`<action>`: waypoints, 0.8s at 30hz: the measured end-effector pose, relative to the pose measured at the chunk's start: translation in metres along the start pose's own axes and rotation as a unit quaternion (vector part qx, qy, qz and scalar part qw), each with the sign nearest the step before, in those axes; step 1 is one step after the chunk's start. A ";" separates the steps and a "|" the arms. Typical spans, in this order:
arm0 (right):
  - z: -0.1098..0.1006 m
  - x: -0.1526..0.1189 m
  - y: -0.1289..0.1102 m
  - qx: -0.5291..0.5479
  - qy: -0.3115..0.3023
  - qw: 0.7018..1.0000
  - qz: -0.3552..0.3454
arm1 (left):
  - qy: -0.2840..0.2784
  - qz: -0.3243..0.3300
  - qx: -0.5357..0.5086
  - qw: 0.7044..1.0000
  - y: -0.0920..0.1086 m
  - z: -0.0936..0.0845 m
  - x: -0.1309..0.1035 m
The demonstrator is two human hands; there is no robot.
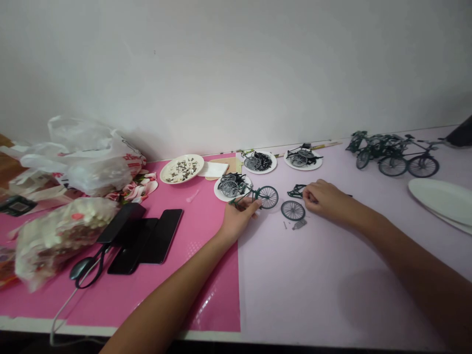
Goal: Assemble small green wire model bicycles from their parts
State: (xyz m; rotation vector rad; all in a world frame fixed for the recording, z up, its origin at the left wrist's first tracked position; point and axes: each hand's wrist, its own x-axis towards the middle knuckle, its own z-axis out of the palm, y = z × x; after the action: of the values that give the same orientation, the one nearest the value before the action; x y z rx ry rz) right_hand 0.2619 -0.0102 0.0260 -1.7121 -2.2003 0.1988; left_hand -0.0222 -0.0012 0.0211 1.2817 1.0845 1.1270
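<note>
My left hand (239,216) is closed on a small green model bicycle (248,197) with one black spoked wheel (267,196) at its right end. Farther right, the fingers of my right hand (320,197) are curled beside dark green bicycle parts (295,191); whether they grip one is hidden. A loose spoked wheel (293,210) lies on the table between my hands. Just below it are a small grey plastic piece (299,224) and a tiny pin-like part (285,225). Behind my left hand, a white plate (221,195) bears several wheels and dark parts.
Two more plates of parts, the left plate (273,165) and the right plate (317,165), stand near the wall. Assembled model bicycles (394,157) cluster at the back right, above white plates (442,199). Phones (162,236), plastic bags (88,157) and a bowl (169,180) occupy the left.
</note>
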 end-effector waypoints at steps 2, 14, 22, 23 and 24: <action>-0.002 0.000 -0.006 0.026 0.015 1.000 -0.008 | 0.000 0.002 -0.003 1.000 0.000 0.000 0.000; 0.010 -0.003 -0.015 0.150 -0.002 0.988 0.017 | 0.000 0.001 -0.005 1.000 0.005 0.000 -0.002; 0.008 -0.002 -0.021 0.210 0.021 0.977 0.026 | 0.004 -0.002 -0.005 1.000 0.001 0.000 0.000; 0.007 -0.002 -0.022 0.216 0.022 0.976 0.027 | 0.004 -0.002 -0.005 1.000 0.001 0.000 0.000; 0.007 -0.002 -0.023 0.222 0.023 0.974 0.027 | 0.003 -0.002 -0.006 1.000 0.001 0.000 0.000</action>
State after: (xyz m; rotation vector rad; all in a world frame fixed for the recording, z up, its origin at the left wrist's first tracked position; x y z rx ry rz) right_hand 0.2388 -0.0179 0.0260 -1.5060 -1.8946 0.6087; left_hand -0.0220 -0.0008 0.0219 1.2661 1.0825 1.1344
